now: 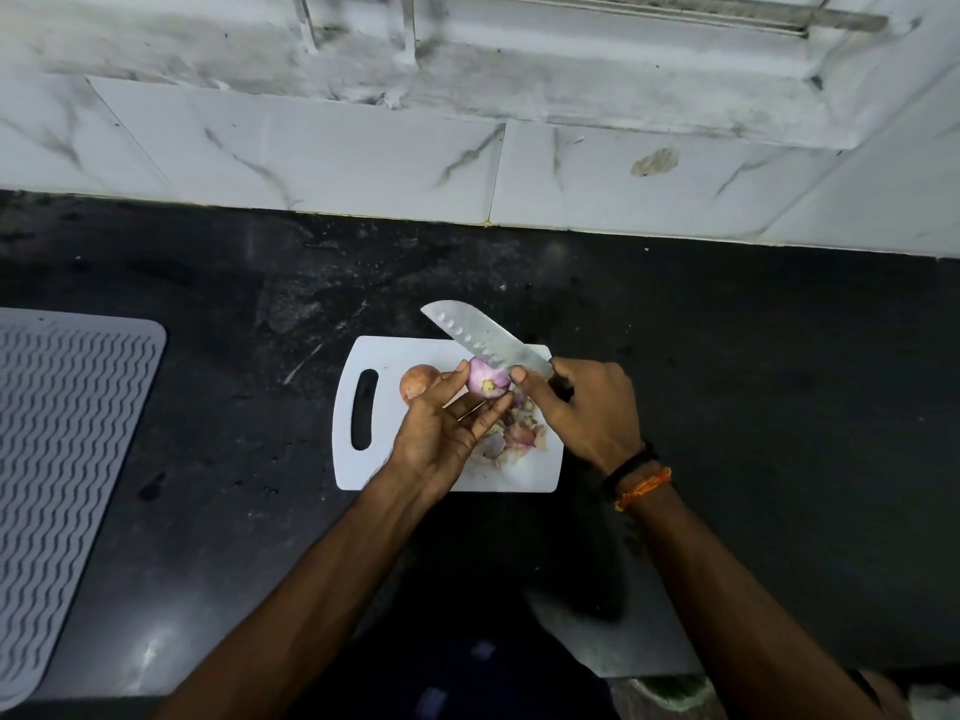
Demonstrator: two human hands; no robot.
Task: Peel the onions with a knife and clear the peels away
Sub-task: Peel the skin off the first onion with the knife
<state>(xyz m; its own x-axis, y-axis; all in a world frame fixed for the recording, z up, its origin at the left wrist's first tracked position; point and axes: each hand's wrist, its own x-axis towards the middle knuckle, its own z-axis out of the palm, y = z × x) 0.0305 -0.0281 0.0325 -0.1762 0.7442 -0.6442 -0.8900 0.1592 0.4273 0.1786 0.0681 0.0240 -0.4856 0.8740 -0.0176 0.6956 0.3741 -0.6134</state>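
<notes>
1. Head view showed both hands raised together over a white board (389, 356) on a dark tabletop (727, 330).
2. The left hand (441, 428) held a peeled, pale purple onion (488, 379) in its fingertips, thumb on the left side and fingers curled beneath, with the root end facing the camera.
3. The right hand (587, 407) gripped the handle of a knife (483, 335), fingers wrapped round it and hiding most of the handle; its thumb tip touched the onion's right side.
4. The blade ran up and to the left from that hand, passing just behind the onion, with its tip out past the board's far edge.
5. Whether the blade's edge actually touched the onion could not be told.
6. A second onion (418, 387), still in its brown skin, lay on the board just left of the left thumb.
7. Peels (514, 433) lay heaped on the board below the hands, partly hidden by the left fingers.
8. The board's handle slot sat at its left end.
9. Black and orange threads (641, 483) circled the right wrist.
10. A grey ribbed mat (62, 433) lay on the tabletop well to the left.
11. White marbled tiles (311, 148) lined the wall behind the tabletop.
</notes>
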